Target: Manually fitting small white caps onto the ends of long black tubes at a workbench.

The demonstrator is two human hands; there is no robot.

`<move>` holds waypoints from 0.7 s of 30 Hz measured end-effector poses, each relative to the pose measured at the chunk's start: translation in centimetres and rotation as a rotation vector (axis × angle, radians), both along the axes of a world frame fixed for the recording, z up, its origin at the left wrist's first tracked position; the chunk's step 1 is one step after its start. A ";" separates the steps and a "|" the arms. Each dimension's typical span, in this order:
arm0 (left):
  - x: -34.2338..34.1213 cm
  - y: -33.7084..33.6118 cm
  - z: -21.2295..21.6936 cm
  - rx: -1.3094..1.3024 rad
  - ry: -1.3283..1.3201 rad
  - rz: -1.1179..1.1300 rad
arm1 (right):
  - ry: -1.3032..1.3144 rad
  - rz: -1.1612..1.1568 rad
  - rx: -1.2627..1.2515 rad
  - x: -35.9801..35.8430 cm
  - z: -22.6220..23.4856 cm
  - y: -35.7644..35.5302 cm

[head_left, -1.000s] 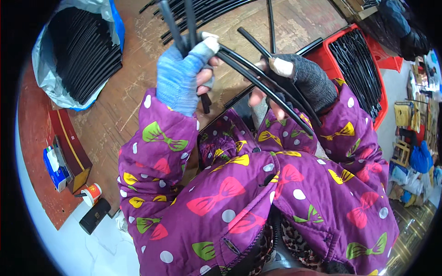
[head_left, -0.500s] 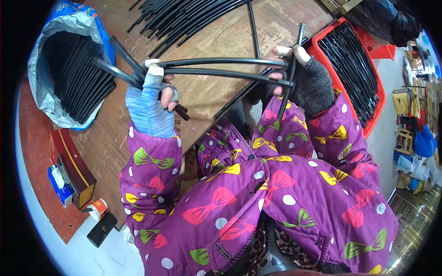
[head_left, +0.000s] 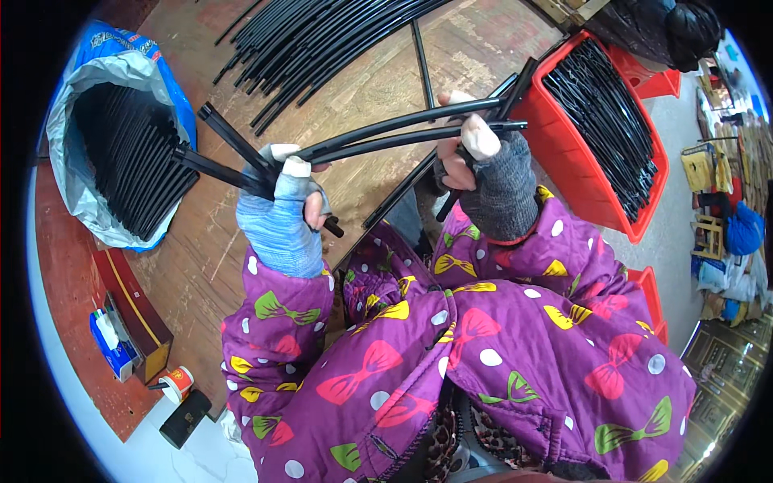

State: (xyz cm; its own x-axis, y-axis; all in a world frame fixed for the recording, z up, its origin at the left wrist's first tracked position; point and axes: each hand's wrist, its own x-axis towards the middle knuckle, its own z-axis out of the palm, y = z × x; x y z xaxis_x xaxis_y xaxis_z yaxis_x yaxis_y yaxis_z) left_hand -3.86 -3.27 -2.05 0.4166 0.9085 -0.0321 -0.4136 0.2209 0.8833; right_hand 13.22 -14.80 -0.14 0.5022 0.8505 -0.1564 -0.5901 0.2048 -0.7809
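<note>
- Purple padded sleeves (head_left: 278, 310), bow-printed, smooth cloth.
- Left hand (head_left: 282, 213), pale-blue knit fingerless glove: fingers curled shut round several rods, stubs fanning leftward.
- Right hand (head_left: 495, 177), dark-grey knit: half closed, thumb against lower of two black rods (head_left: 403, 119) spanning the hands. Another rod crosses behind; firmness of hold, cannot tell.
- Changed: hands closer together than half a second ago; right-hand rod ends now poke past the thumb. Reads as a grip taken further in, rods handled as a pair.
- Rods slim, glossy, gently bowed; hollow or solid, cannot tell.
- Table (head_left: 217, 217): scuffed brown wood.
- Left, crinkly bag (head_left: 121, 68), packed with rods; right, red plastic crate (head_left: 573, 161), likewise.
- Far side: loose row of rods (head_left: 322, 44).
</note>
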 end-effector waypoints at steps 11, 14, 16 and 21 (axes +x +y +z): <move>-0.5 0.6 0.1 0.007 0.085 0.141 | -0.220 -0.118 -0.092 0.2 0.6 -0.4; -0.5 0.9 1.3 0.075 0.095 0.150 | -0.236 -0.059 -0.027 2.9 0.1 -1.5; -0.5 0.8 2.4 0.129 0.121 0.125 | -0.373 0.009 -0.134 3.7 1.2 -1.5; 1.4 -0.1 3.6 0.000 0.162 -0.109 | -0.863 0.392 -0.382 1.5 3.1 0.4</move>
State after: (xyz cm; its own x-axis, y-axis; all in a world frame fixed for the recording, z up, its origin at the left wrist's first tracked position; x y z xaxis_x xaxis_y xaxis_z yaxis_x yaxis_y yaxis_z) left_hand -2.46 -3.33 1.54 0.5021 0.8582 -0.1064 -0.2398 0.2564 0.9364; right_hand 14.70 -14.38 3.01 0.2693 0.9483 -0.1676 0.2331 -0.2331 -0.9441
